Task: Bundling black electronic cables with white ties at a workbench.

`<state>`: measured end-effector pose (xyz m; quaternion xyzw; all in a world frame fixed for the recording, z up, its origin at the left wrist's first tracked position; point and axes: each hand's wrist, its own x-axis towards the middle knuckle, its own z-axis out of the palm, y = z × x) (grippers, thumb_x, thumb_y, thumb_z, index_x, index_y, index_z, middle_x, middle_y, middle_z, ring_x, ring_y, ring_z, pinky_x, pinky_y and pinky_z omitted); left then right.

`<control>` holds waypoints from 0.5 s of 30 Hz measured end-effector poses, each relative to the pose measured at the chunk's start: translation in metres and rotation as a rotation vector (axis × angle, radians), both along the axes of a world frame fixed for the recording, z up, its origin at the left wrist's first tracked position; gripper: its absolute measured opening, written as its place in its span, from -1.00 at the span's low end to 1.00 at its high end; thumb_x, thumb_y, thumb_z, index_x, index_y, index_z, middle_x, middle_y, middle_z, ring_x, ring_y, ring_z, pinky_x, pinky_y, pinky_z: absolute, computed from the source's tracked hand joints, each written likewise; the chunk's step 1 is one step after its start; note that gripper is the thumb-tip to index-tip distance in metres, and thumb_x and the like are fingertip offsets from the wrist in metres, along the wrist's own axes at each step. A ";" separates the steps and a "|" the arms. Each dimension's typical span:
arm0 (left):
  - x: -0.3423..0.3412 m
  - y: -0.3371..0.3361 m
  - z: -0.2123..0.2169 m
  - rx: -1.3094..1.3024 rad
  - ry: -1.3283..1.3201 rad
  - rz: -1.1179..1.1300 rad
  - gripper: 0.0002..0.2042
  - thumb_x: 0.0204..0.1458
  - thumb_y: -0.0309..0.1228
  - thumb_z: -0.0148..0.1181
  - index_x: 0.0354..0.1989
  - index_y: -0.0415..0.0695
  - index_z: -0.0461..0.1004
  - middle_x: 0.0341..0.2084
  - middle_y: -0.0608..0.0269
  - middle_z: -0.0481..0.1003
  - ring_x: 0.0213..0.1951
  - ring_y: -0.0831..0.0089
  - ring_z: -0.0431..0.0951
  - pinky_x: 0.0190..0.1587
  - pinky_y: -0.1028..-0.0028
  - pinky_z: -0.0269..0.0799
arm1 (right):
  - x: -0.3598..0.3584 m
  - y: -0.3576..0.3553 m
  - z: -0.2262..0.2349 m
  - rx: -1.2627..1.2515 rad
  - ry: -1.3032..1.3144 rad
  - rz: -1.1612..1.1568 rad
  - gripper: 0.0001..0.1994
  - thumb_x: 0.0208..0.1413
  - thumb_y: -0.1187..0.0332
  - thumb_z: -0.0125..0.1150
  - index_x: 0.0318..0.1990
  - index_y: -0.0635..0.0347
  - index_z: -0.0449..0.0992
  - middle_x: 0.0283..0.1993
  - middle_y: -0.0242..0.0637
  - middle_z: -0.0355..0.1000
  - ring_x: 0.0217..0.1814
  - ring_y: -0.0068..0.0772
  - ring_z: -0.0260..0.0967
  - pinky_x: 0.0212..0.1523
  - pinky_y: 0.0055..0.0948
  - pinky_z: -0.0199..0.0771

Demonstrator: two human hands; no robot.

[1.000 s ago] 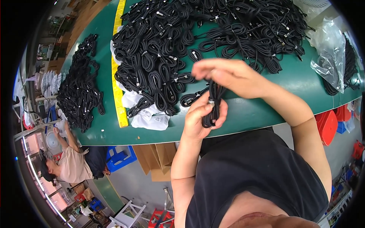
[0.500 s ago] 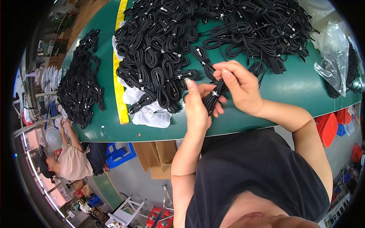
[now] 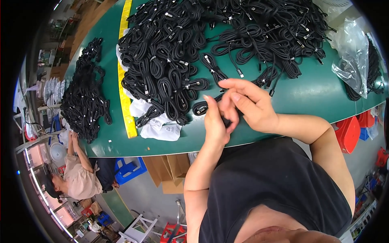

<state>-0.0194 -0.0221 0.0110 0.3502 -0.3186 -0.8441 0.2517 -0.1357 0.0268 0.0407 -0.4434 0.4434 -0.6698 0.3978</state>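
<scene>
Above the near table edge my left hand [image 3: 217, 121] is curled, thumb up, around a coiled black cable [image 3: 200, 108]. One loop of that cable sticks out left of the thumb; the rest is mostly hidden by my fingers. My right hand [image 3: 254, 106] meets the left one, its thumb and fingers bent inward near the left fingertips. What lies between the right fingers is hidden. Just beyond my hands, another tied black cable [image 3: 213, 66] rests on the green table. A large pile of coiled black cables [image 3: 162, 52] with metal plugs spreads past it.
A second cable pile [image 3: 85, 93] lies left of a yellow strip [image 3: 126, 81] on the green table [image 3: 105, 141]. White bags [image 3: 162, 130] sit by the main pile. A clear plastic bag [image 3: 351, 60] is at the right. Another person [image 3: 83, 174] works at far left.
The cable between my hands has turned; its tied middle, visible before, is now hidden and a loop shows at left. My right hand has shifted slightly down. The view has moved a little.
</scene>
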 end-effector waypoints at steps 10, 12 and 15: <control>0.006 -0.016 0.034 0.113 -0.359 -0.184 -0.51 0.14 -0.05 -0.29 -0.45 -0.30 0.33 -0.74 0.23 0.33 -0.85 0.58 0.12 -0.84 0.62 -0.07 | -0.040 -0.024 -0.005 -0.127 0.577 -0.107 -0.77 0.12 0.33 0.01 -0.11 0.23 0.39 -0.38 -0.29 0.33 -0.41 -0.44 0.30 -0.37 -0.48 0.35; 0.019 -0.049 0.041 -0.176 -0.015 -0.194 -0.45 0.14 0.04 -0.30 -0.28 -0.31 0.34 -0.62 0.18 0.41 -0.75 0.55 0.29 -0.74 0.63 0.10 | -0.075 -0.044 0.001 -0.268 1.105 -0.471 -0.79 0.00 0.34 0.12 -0.21 0.21 0.43 -0.31 -0.23 0.35 -0.23 -0.27 0.29 -0.20 -0.34 0.30; 0.008 -0.065 0.073 -0.465 0.323 0.145 -0.47 0.16 -0.05 -0.25 0.03 -0.34 0.20 -0.16 -0.11 0.37 -0.24 0.21 0.45 -0.26 0.40 0.39 | -0.106 -0.060 0.003 -0.085 1.589 -0.634 -0.75 -0.16 0.36 0.19 -0.26 0.20 0.45 -0.27 -0.30 0.37 -0.11 -0.27 0.24 -0.12 -0.31 0.20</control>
